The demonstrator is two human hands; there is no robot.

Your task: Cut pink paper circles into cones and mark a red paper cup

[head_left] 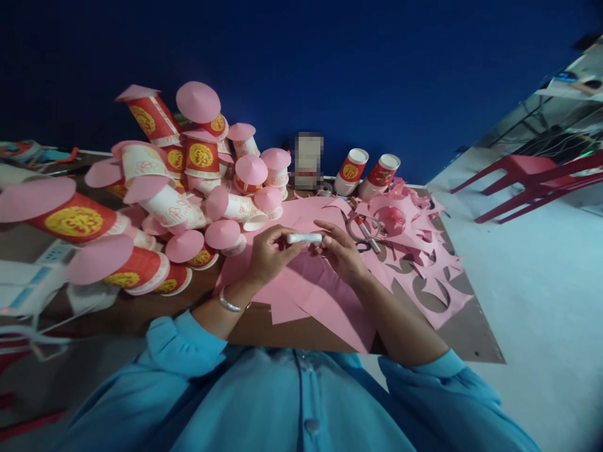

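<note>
Both hands hold a small white stick-shaped tube point(304, 238) level above pink paper sheets point(311, 282) on the brown table point(151, 314). My left hand point(267, 252), with a silver bangle on the wrist, grips the tube's left end. My right hand point(340, 251) pinches its right end. Whether the tube is capped I cannot tell. Just right of my right hand lie scissors point(365, 232) on the paper.
A heap of red and white paper cups with pink cone lids point(188, 182) fills the table's left half. Two uncovered cups point(351, 171) lean at the back. Pink cut-out scraps point(424, 263) cover the right side. A white power strip point(28, 282) lies far left; red chairs point(532, 179) stand right.
</note>
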